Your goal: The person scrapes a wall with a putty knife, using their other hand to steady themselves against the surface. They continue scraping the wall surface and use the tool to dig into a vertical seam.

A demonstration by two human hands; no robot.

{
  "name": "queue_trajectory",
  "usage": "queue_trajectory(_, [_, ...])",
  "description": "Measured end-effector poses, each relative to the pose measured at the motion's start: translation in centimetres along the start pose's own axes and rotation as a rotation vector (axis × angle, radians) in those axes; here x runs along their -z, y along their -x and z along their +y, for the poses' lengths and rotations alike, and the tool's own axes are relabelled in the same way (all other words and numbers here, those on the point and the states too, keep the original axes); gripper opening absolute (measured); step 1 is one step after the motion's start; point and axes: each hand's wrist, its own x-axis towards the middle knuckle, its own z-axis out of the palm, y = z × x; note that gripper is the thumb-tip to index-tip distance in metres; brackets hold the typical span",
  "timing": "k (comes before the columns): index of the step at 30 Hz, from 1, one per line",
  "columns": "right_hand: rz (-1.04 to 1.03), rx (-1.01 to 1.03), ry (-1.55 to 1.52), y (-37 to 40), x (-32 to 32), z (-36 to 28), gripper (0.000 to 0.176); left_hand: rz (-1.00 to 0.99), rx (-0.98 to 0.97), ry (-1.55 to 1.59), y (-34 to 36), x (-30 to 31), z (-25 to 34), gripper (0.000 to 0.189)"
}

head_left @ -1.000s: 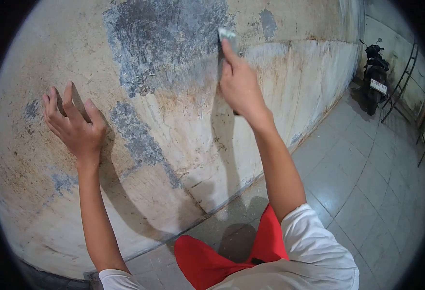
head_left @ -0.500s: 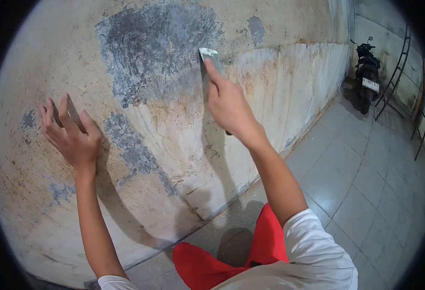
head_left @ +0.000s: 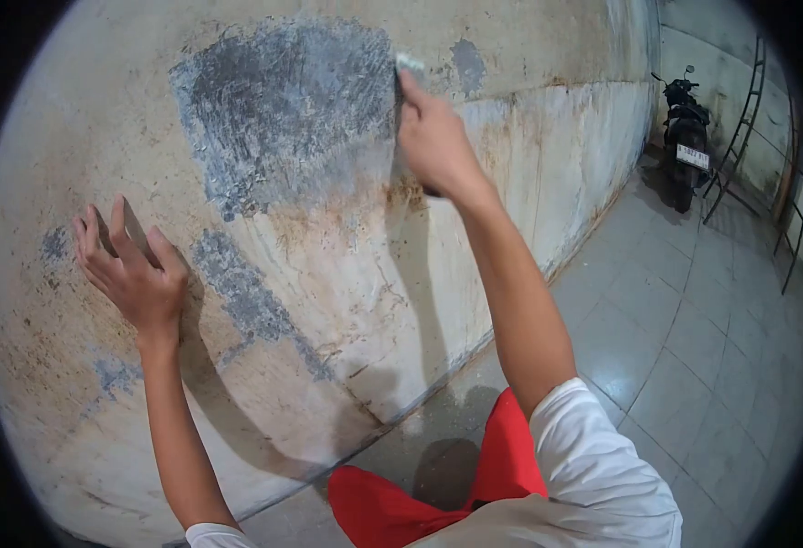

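My right hand point(head_left: 440, 146) is wrapped round a scraper point(head_left: 410, 63), index finger stretched along it toward the blade. The pale blade lies at the upper right edge of a large grey bare patch point(head_left: 292, 110) on the wall point(head_left: 328, 265). Most of the handle is hidden in my palm; only its dark end shows below. To the left, my left hand point(head_left: 137, 274) rests against the wall with fingers spread, holding nothing. Smaller grey patches point(head_left: 246, 292) show between and below the hands. Rust-brown stains run down the pale paint beneath the scraper.
A tiled floor point(head_left: 639, 320) runs along the wall's foot to the right. At the back right stands a parked motorbike point(head_left: 687, 137), with a dark metal ladder-like frame point(head_left: 744, 128) beside it. My red-clad legs point(head_left: 502, 457) are close to the wall.
My right hand has moved the scraper upward and slightly right along the patch's edge. My left hand keeps its place on the wall; the view has shifted slightly.
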Motion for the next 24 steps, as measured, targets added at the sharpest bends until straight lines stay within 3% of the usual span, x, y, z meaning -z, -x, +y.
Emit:
queue_trajectory(1, [0.003, 0.067, 0.063, 0.7, -0.3, 0.5, 0.050, 0.010, -0.003, 0.004, -0.1, 0.0, 0.1, 0.054])
queue_trajectory(8, [-0.020, 0.002, -0.119, -2.2, 0.7, 0.3, 0.054, -0.041, -0.003, -0.040, 0.1, 0.0, -0.3, 0.056])
queue_trajectory(11, [0.018, 0.064, 0.046, -0.2, -0.2, 0.7, 0.051, -0.042, -0.004, -0.038, -0.1, -0.1, -0.2, 0.056])
queue_trajectory(13, [0.074, 0.242, 0.073, -0.4, -1.2, 2.2, 0.052, -0.035, -0.007, -0.047, 0.0, -0.1, -0.3, 0.055])
queue_trajectory(14, [0.078, 0.244, 0.072, -1.2, -0.5, 1.7, 0.052, -0.032, -0.009, -0.047, 0.1, -0.1, -0.3, 0.055])
queue_trajectory(16, [-0.047, -0.062, -0.119, -3.4, 1.3, 0.1, 0.056, -0.035, -0.001, -0.036, 0.2, -0.1, -0.3, 0.055])
queue_trajectory(20, [-0.023, 0.103, 0.077, 0.5, 0.0, 0.0, 0.051, -0.025, -0.003, -0.041, 0.0, -0.2, -0.2, 0.054])
queue_trajectory(24, [0.020, 0.129, 0.093, -2.4, 0.4, -0.7, 0.051, -0.024, -0.009, -0.040, 0.0, -0.1, -0.1, 0.056])
